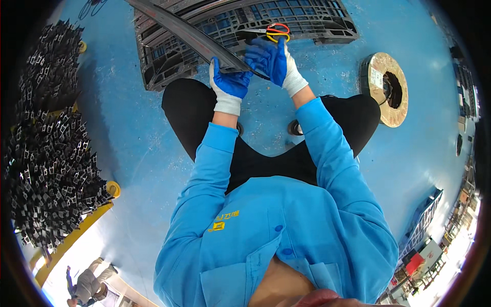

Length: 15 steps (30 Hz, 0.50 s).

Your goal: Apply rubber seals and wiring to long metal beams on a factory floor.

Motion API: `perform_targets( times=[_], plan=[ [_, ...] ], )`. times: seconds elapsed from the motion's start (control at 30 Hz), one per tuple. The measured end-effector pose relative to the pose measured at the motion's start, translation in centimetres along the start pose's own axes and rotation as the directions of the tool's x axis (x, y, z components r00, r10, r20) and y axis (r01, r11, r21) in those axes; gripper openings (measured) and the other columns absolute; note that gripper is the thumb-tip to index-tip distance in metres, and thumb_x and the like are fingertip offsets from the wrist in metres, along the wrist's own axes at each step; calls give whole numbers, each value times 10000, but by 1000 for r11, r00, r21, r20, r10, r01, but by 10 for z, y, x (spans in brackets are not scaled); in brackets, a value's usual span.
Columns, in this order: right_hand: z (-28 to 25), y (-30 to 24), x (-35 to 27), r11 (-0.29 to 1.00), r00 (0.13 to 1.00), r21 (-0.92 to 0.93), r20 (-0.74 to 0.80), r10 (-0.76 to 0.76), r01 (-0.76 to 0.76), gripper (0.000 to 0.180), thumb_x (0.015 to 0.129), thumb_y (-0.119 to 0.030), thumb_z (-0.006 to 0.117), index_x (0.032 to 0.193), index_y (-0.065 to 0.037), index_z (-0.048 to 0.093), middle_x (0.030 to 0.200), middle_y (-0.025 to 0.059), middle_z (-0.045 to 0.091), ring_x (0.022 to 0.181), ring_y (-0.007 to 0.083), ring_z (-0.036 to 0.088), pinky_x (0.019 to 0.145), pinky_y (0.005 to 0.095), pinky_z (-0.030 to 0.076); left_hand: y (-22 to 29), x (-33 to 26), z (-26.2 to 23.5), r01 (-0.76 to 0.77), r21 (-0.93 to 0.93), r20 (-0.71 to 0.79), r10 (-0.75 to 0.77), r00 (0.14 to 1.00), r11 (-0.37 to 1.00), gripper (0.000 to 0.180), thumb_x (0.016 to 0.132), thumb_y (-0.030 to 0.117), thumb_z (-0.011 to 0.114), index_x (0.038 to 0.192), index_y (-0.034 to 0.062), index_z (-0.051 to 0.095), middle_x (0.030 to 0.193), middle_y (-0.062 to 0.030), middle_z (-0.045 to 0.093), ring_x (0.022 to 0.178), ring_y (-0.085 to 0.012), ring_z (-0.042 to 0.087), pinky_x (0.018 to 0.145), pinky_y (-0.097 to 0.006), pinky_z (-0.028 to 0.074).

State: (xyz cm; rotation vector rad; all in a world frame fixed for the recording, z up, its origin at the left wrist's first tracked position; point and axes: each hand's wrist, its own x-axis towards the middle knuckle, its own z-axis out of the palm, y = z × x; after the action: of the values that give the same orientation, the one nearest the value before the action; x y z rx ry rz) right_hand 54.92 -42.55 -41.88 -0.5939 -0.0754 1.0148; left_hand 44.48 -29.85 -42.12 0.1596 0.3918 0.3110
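Both my hands wear white knit gloves with blue coated palms. My left hand (231,84) grips the near end of a long dark profile strip (189,38), its thumb along the edge and its fingers under the end. The strip slants away to the far left. My right hand (270,60) is at the strip's end, its fingers smeared by motion; what they hold, if anything, cannot be made out. Scissors (277,33) with red and yellow handles are just beyond it, blades pointing left. One fingertip overlaps the yellow handle; whether it touches is unclear.
A black slatted pallet (327,20) is on the blue floor beneath the strip. At right stands a coil reel (404,92) with a tan face. Stacked black profiles (51,169) fill the left, by a yellow rail (76,240). Another person (92,281) is at the lower left.
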Motion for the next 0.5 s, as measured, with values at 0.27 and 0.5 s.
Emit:
perform_targets(
  times=[0.27, 0.5],
  plan=[
    [-19, 31, 9, 275, 931, -890, 335, -142, 363, 476, 872, -159, 525, 1322, -44, 419, 1293, 101, 509, 1086, 210, 558, 943, 292, 443, 2, 7, -6, -92, -15, -11, 92, 996, 996, 389, 865, 446, 481, 1070, 123, 554, 960, -116, 637, 841, -266, 628, 752, -383, 510],
    [-29, -44, -102, -624, 919, -725, 393, -30, 290, 521, 854, -127, 509, 1350, -34, 380, 1341, 91, 441, 1199, 231, 450, 1014, 312, 384, -3, 10, 2, -92, -59, -71, 87, 994, 994, 330, 842, 393, 556, 1032, 123, 561, 859, -60, 619, 744, -213, 602, 714, -346, 509]
  ],
)
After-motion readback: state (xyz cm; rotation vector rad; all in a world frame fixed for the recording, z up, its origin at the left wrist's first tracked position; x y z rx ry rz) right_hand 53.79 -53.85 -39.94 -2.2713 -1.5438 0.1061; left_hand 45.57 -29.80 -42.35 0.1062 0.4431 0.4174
